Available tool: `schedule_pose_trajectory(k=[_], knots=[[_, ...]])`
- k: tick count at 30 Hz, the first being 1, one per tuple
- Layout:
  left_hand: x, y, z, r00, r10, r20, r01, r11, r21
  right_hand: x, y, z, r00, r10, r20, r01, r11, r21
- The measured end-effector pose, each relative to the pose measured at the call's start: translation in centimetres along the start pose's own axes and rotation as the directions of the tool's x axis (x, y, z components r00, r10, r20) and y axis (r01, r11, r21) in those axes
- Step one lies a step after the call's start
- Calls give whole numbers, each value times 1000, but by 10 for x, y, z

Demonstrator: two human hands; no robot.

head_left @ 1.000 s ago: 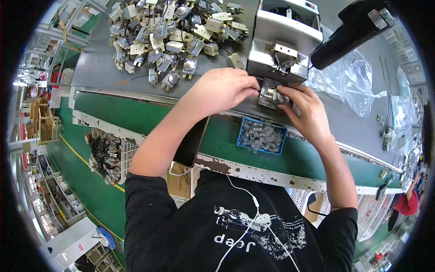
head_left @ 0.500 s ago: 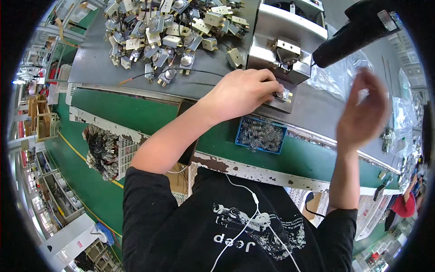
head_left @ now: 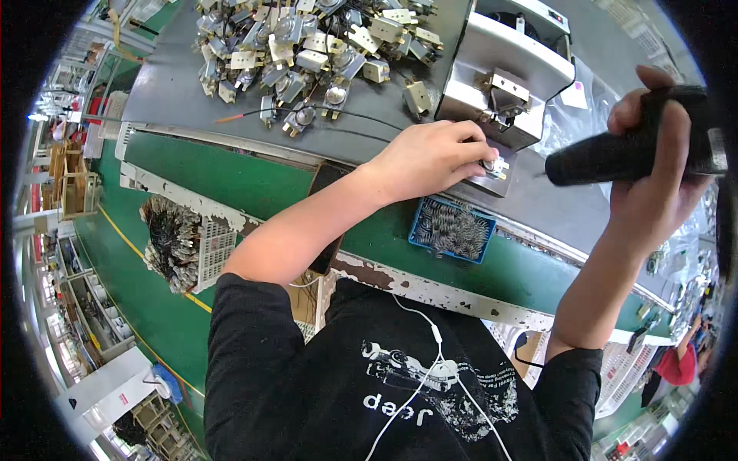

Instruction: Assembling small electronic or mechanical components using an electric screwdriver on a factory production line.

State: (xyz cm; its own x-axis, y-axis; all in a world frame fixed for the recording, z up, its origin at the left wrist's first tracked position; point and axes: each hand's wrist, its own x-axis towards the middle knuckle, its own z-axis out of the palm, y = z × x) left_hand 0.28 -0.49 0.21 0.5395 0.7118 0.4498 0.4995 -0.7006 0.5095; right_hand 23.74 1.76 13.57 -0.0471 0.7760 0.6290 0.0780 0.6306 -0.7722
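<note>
Head view: my left hand [head_left: 430,157] pinches a small metal part [head_left: 494,167] against the grey fixture [head_left: 503,84] on the worktop [head_left: 307,134]. My right hand [head_left: 653,184], raised well to the right, grips a black power driver [head_left: 615,154]. A blue tray of springs [head_left: 451,229] sits just below.

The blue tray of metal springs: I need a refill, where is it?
In the head view, the blue tray of metal springs sits on the green bench edge, just below the left hand.

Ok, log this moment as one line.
left hand: holds small metal part at grey fixture | right hand: grips black power screwdriver | blue tray of springs: beside
</note>
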Motion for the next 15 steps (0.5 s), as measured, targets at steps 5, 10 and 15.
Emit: schedule_pose_trajectory(k=[5, 10, 15], knots=[[-1, -1, -7, 996, -29, 86, 27, 999, 25, -3, -32, 7, 937, 325, 125, -344, 804, 486], [2, 2, -3, 999, -22, 44, 21, 1000, 18, -3, -25, 11, 963, 86, 254, -233, 739, 632], [0, 3, -3, 998, -43, 39, 42, 999, 28, -17, -1, 25, 986, 40, 164, -81, 965, 251]])
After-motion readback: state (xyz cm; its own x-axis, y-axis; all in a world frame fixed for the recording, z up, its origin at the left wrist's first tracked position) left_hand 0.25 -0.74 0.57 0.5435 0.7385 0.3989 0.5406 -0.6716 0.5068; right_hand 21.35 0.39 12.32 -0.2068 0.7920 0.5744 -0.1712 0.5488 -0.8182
